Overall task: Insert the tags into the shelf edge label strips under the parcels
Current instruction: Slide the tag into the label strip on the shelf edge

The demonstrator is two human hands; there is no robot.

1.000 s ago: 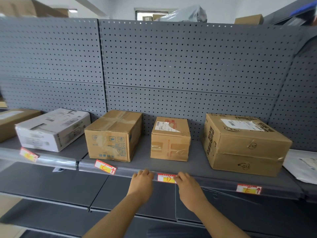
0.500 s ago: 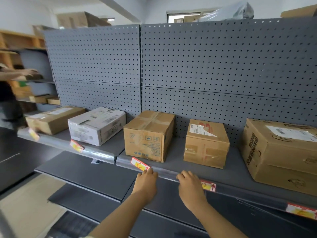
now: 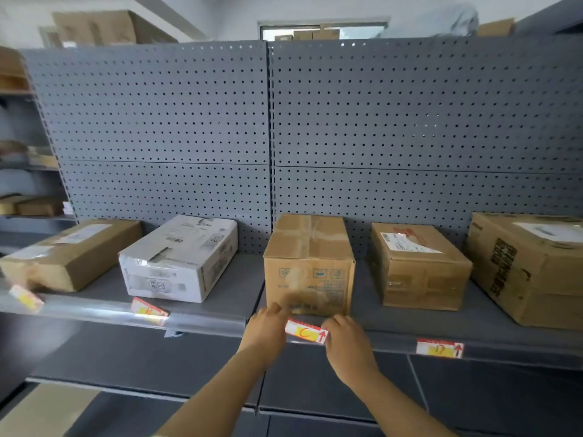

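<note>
Grey shelf [image 3: 239, 279] of parcels. At six o'clock of the tall brown parcel [image 3: 310, 266], on the label strip [image 3: 378, 343], left hand [image 3: 266, 332] and right hand [image 3: 347, 345] flank the C tag [image 3: 306, 332] at its nine and three. Whether they pinch or press is unclear. Seating it likely needs even pressure at both ends.

Tilted red-yellow tag [image 3: 305, 332] under brown parcel [image 3: 309, 266]

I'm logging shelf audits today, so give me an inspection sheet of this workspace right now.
Surface: grey shelf, clear label strip along its front edge.
Job's things: five parcels in a row; tag C under the middle brown box; three more tags along the strip.
Clutter: nothing seen.
Hands: left hand and right hand touch opposite ends of tag C; grip hidden.
Cables: nothing seen.
Surroundings: pegboard back panel, more boxes beyond it.
</note>
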